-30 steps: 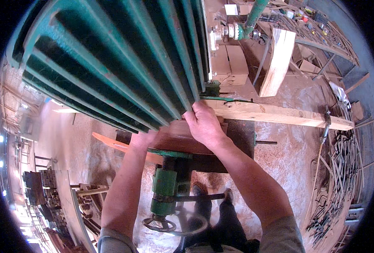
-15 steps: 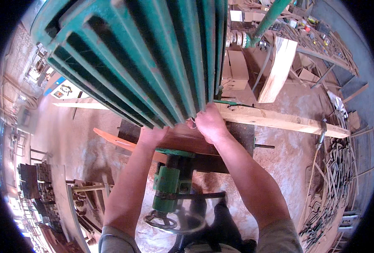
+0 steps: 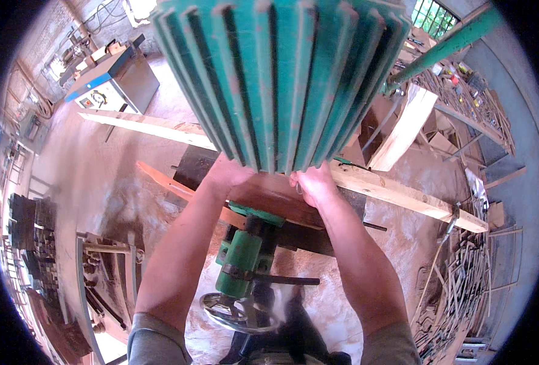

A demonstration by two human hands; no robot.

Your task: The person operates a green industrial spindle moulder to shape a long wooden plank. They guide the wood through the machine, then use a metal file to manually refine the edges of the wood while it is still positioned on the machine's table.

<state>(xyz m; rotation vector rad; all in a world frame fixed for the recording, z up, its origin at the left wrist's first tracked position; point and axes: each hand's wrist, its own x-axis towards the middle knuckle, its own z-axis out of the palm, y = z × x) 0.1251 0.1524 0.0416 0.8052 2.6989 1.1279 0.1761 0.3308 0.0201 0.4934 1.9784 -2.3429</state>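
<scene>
A brown board [image 3: 275,193] lies at the near edge of the dark worktop [image 3: 196,165], between the left hand [image 3: 230,174] and the right hand [image 3: 315,184]; the green motor [image 3: 275,79] hides much of their fingers, so I can't tell how either one grips. A pale beam [image 3: 409,196] runs along the worktop's far edge, and a handwheel [image 3: 224,311] sits below the near one.
</scene>
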